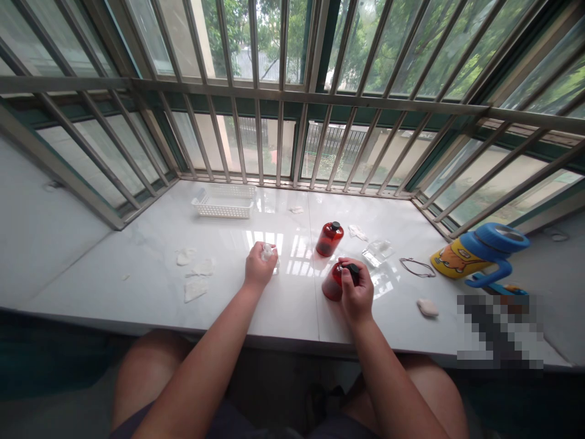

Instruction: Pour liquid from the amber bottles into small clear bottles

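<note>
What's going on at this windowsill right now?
A person sits at the sill, using both hands. The left hand holds a small clear container, while the right hand grips a red bottle near its black cap. A second red bottle stands capped just behind, and a white perforated basket sits toward the back left.

Forearms (217,347) bare; knees (153,360) bare; dark purplish shorts (233,424).

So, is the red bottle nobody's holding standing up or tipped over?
Standing up. The red bottle rests on its base, with its black cap on top.
</note>
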`<state>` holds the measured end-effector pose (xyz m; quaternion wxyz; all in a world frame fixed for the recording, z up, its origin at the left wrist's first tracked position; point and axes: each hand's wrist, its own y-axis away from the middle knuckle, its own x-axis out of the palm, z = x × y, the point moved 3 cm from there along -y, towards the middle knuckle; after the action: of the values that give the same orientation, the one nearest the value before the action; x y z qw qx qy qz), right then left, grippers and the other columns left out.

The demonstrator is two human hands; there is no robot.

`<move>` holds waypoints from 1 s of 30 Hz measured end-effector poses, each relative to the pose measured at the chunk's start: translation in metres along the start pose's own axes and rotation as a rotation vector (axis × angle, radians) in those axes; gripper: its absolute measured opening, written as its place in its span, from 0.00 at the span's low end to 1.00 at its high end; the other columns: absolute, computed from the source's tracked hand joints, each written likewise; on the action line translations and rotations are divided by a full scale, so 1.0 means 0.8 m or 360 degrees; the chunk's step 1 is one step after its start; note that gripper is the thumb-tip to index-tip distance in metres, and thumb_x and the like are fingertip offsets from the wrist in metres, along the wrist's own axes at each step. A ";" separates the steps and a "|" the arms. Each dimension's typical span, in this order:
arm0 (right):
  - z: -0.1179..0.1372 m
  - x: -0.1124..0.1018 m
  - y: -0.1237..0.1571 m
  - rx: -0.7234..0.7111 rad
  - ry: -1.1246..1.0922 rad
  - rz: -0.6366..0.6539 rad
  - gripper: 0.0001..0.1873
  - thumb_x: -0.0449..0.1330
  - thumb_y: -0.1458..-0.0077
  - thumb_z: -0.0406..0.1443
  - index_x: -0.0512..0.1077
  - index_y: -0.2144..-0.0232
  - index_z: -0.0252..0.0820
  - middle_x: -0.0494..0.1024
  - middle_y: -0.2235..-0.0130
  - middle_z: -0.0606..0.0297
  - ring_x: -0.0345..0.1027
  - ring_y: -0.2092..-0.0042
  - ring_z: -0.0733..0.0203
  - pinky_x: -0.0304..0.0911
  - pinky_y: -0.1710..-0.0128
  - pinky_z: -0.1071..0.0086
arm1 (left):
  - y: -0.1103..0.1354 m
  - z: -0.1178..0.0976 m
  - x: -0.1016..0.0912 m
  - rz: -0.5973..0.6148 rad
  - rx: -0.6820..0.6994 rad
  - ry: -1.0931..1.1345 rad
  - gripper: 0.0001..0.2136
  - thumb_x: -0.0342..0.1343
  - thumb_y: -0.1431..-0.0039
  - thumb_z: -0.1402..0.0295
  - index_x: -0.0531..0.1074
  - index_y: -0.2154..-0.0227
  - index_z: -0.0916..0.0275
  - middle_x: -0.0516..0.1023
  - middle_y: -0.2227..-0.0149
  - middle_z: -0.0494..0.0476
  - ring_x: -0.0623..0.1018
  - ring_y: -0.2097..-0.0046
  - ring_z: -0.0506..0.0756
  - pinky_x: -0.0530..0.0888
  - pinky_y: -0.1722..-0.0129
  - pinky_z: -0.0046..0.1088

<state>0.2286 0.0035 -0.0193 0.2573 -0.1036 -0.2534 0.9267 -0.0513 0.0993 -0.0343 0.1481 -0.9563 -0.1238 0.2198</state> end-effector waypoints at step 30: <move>-0.001 -0.001 0.000 0.0004 0.0008 0.0006 0.12 0.63 0.34 0.47 0.77 0.56 0.46 0.82 0.52 0.58 0.76 0.47 0.47 0.68 0.44 0.50 | 0.000 0.001 0.000 0.0008 0.0000 -0.0031 0.06 0.61 0.38 0.60 0.75 0.62 0.54 0.86 0.59 0.51 0.82 0.62 0.56 0.77 0.59 0.31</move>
<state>0.2292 0.0036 -0.0197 0.2564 -0.1061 -0.2514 0.9273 -0.0518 0.0997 -0.0352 0.1465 -0.9544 -0.1229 0.2294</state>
